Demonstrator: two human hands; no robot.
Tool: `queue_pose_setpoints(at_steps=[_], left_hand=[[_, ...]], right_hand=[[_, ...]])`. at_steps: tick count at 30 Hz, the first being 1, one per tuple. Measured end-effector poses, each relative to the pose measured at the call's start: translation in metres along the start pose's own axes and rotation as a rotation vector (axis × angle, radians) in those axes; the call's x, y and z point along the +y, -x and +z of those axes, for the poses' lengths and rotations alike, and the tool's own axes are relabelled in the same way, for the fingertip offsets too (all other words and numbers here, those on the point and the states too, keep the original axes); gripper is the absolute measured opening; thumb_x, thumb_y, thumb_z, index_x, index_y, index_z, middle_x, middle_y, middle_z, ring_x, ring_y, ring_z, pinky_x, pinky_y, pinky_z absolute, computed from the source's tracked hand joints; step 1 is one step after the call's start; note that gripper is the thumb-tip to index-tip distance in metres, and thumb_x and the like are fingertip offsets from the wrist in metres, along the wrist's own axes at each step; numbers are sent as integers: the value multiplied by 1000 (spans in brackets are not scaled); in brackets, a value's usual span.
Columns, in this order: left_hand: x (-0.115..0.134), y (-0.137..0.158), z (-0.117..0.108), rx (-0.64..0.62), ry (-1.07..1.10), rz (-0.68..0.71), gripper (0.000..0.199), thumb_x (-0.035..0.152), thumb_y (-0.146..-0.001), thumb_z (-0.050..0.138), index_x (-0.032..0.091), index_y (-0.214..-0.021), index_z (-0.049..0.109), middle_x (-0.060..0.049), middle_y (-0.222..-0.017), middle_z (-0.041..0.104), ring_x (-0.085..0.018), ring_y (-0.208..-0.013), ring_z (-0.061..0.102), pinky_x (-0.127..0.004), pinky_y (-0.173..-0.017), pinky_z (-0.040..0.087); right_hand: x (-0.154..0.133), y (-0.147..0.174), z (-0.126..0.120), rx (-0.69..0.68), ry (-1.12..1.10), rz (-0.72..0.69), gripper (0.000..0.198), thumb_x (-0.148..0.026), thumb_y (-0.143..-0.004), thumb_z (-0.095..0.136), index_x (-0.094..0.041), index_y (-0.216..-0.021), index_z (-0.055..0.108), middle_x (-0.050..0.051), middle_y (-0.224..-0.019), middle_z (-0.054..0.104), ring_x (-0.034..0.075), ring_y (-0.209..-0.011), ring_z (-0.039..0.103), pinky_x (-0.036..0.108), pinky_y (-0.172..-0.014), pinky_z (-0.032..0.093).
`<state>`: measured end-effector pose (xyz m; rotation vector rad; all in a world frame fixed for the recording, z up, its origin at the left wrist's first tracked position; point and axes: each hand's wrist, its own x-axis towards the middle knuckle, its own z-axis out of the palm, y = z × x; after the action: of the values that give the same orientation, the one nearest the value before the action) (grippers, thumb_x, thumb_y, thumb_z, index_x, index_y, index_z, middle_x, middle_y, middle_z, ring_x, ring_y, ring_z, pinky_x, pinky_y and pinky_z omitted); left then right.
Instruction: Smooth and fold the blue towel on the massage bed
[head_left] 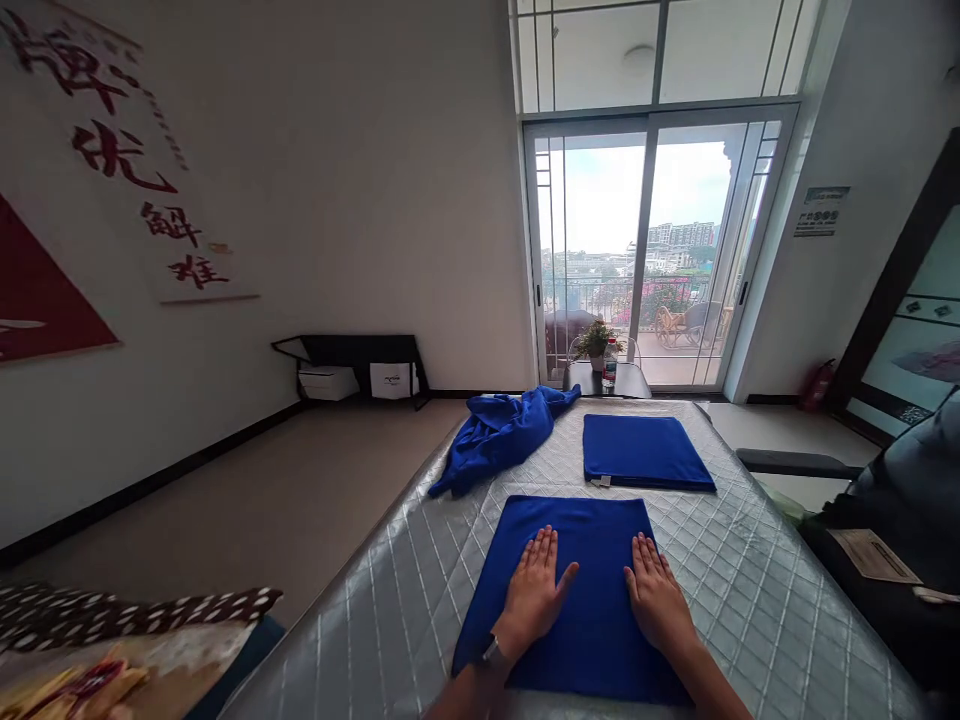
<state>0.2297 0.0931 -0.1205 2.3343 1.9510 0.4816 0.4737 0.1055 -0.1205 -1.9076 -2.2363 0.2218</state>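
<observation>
A flat blue cloth, roughly square, lies on the silver quilted table cover right in front of me. My left hand rests palm down on its left half, fingers straight and thumb out to the side. Near its right edge my right hand also lies flat, fingers stretched forward. Beyond it, to the right, is a second flat blue cloth with a small white tag at its near edge. A crumpled blue cloth lies loosely heaped at the far left of the cover.
A small table with a potted plant and a bottle stands past the far end. A dark rack holding white boxes is by the left wall. Dark seating with a brown item is at right; a patterned cloth is lower left.
</observation>
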Motion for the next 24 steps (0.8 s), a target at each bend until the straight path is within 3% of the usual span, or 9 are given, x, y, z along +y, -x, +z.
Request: queue_pose_setpoints(at_steps=[4,7,13,20,24], left_hand=[[-66,23,-10,24,-69,-160,83,66,-102,22,5,-158,28,-20,-165,29,-31,-153,27,-53,-124,29],[-92,34,-8,61,-89,-187,81,64,-103,21,6,-159,27,-21,-165,28,-30,-153,29,-52,-123,31],[-96,36,-3,70,-71,-217,83,66,-101,21,5,-157,31,-19,-164,30,-29,-152,29,-50,-124,30],[-98,37,-8,55,-51,-196,78,64,-102,23,10,-158,32,-18,-164,30,-31,-152,31,-53,-123,30],[-102,39,-7,64,-59,-175,75,62,-102,23,13,-157,35,-15,-163,33,-30,-151,33,-52,-122,33]], right_hand=[[1,0,1,11,25,-15,67,-40,-101,15,-6,-159,23,10,-168,19,19,-155,16,40,-127,14],[2,1,3,31,41,-31,68,-40,-101,15,-5,-159,24,11,-168,21,19,-155,17,41,-127,14],[3,-5,-3,34,109,-53,68,-42,-101,18,-7,-157,32,10,-166,25,21,-155,17,45,-127,13],[-3,-50,-30,25,80,-45,66,-38,-101,18,-7,-158,30,12,-166,27,21,-155,17,43,-126,15],[-1,-65,-27,19,37,-44,67,-37,-101,20,-4,-157,28,14,-166,27,21,-155,18,42,-126,17]])
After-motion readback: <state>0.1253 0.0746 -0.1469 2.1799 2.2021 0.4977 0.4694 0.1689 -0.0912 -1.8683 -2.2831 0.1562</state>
